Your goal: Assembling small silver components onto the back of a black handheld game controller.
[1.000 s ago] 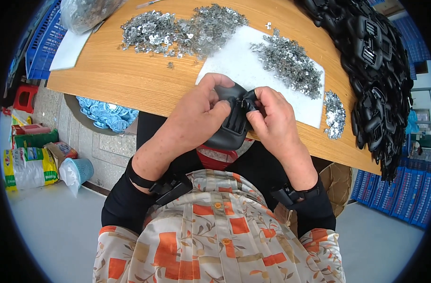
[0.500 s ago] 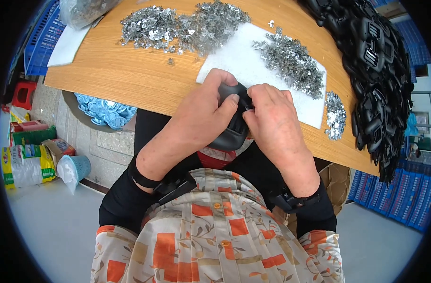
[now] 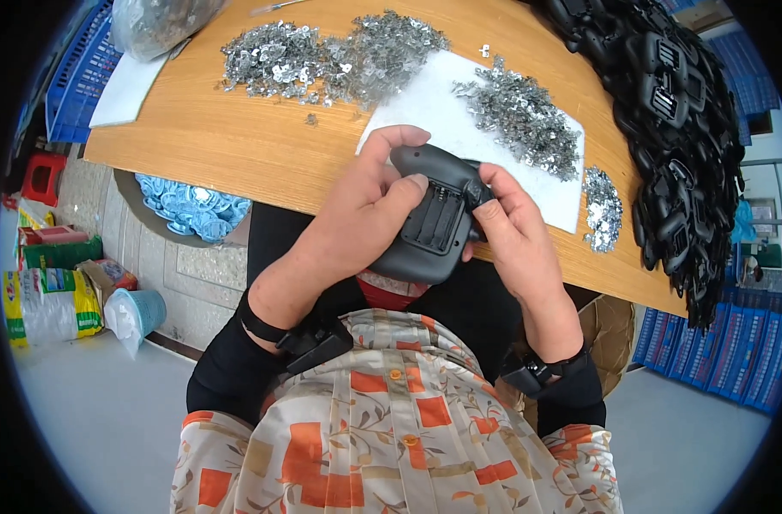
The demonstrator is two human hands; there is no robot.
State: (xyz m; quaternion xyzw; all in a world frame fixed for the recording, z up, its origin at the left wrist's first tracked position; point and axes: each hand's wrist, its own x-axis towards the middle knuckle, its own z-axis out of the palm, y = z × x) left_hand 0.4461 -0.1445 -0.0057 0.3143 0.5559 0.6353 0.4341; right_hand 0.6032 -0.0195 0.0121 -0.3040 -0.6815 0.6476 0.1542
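Note:
Over the table's near edge I hold a black game controller point(image 3: 421, 265), its back face up and its rectangular battery compartment point(image 3: 434, 218) uncovered. My left hand point(image 3: 363, 201) wraps round the left grip, the thumb resting beside the compartment. My right hand point(image 3: 513, 224) grips the opposite side, with its thumb on top near a shoulder part and fingertips showing underneath. Behind the controller, small metal battery contacts point(image 3: 521, 116) lie heaped on a white foam sheet point(image 3: 417, 107).
More metal pieces point(image 3: 275, 56) are piled on the wooden table point(image 3: 211, 141). A flatter heap of shiny pieces point(image 3: 602, 210) lies at right, beside a long stack of black controllers point(image 3: 674, 128). Below the left edge, a tub holds light-blue parts point(image 3: 190, 204). Blue crates point(image 3: 716, 360) stand at lower right.
My right hand has shifted right and down, away from the middle of the controller, so the battery compartment shows more fully. My left hand keeps its grip.

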